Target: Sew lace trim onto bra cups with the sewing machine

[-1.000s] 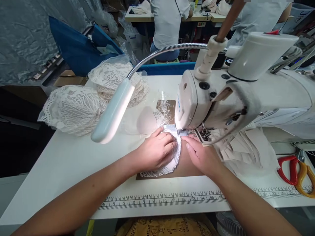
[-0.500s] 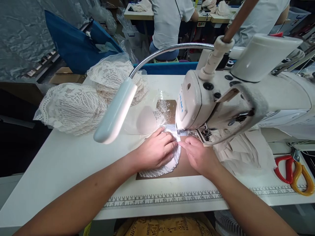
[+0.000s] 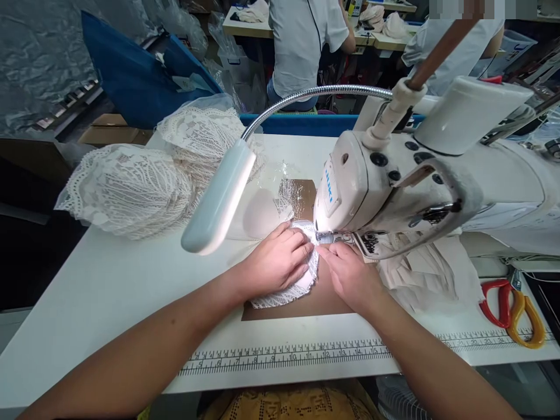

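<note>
A rounded white lace bra cup [image 3: 301, 290] lies under the sewing machine's needle end [image 3: 324, 230], its scalloped edge towards me. My left hand [image 3: 280, 259] rests on top of it, fingers laid over the fabric and covering much of the lace. On the right side, my right hand [image 3: 350, 274] has its index finger and thumb at the cup's edge close to the presser foot, the other fingers curled. The two hands' fingertips nearly meet there. How firmly the right fingers grip the edge is partly hidden.
Piles of lace cups [image 3: 135, 184] lie left, behind a lamp [image 3: 219, 198] on a bent metal neck. Pale fabric pieces [image 3: 424, 268] and red-and-yellow-handled scissors [image 3: 514, 312] are at right. A printed ruler [image 3: 284, 357] runs along the table's front. A person [image 3: 297, 46] sits beyond.
The lace cup has shifted slightly forward and turned a little under my left hand, exposing more brown plate in front. Both hands stay close to the needle. The camera view has tilted slightly.
</note>
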`<move>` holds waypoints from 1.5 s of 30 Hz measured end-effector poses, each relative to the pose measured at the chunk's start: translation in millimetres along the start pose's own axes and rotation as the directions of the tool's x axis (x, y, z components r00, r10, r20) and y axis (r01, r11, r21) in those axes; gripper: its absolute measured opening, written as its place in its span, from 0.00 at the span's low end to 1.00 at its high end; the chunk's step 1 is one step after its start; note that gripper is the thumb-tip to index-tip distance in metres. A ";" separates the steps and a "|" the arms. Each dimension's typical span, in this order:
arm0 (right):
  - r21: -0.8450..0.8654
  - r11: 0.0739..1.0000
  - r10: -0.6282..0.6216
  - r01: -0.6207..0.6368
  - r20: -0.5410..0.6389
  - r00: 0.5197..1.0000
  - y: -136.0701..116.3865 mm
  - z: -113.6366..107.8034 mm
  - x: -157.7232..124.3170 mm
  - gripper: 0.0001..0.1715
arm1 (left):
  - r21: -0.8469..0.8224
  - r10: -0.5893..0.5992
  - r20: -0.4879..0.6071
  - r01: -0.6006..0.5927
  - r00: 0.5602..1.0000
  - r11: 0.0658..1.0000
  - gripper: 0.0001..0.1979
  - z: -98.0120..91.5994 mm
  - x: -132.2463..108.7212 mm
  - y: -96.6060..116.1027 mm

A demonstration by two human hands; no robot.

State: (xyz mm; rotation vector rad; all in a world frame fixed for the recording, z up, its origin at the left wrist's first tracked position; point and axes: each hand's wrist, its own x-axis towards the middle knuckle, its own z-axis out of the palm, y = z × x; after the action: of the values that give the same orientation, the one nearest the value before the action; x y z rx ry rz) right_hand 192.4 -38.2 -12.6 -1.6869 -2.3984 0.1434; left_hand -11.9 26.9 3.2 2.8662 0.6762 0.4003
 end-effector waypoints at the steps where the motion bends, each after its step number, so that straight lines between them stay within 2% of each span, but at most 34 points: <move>1: 0.001 1.000 -0.009 0.010 -0.012 1.000 -0.2 -0.7 -0.7 0.29 | 0.002 0.003 -0.006 -0.003 1.000 1.000 0.16 -0.1 0.2 0.6; 6: 0.007 0.996 -0.088 0.088 -0.037 0.995 -1.6 -5.9 -2.0 0.29 | -0.004 0.091 -0.029 -0.091 0.995 0.996 0.15 0.4 0.0 1.1; 12: 0.018 0.998 -0.065 0.065 -0.011 0.998 -1.0 -5.4 -3.3 0.29 | -0.064 0.154 -0.010 -0.154 0.988 0.986 0.17 1.8 -4.4 -8.6; 25: -0.006 1.000 0.030 -0.029 0.038 0.999 -1.2 1.8 2.4 0.28 | 0.021 0.092 -0.015 -0.092 0.996 0.996 0.17 6.3 0.4 -6.4; 33: 0.090 0.996 -0.015 0.013 0.018 1.000 2.0 -2.6 2.8 0.26 | 0.013 0.106 -0.003 -0.106 0.994 0.994 0.18 4.2 0.8 -10.4; 45: 0.098 0.995 -0.005 0.002 0.035 0.999 2.5 -0.6 4.6 0.27 | 0.036 0.004 0.002 -0.004 1.000 0.999 0.18 2.4 2.6 -17.6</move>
State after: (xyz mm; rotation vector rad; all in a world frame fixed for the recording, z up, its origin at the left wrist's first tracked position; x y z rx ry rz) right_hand 193.3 -33.1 -12.0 -1.6496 -2.3776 0.2881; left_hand -16.2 43.4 -2.5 2.9018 0.6839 0.3900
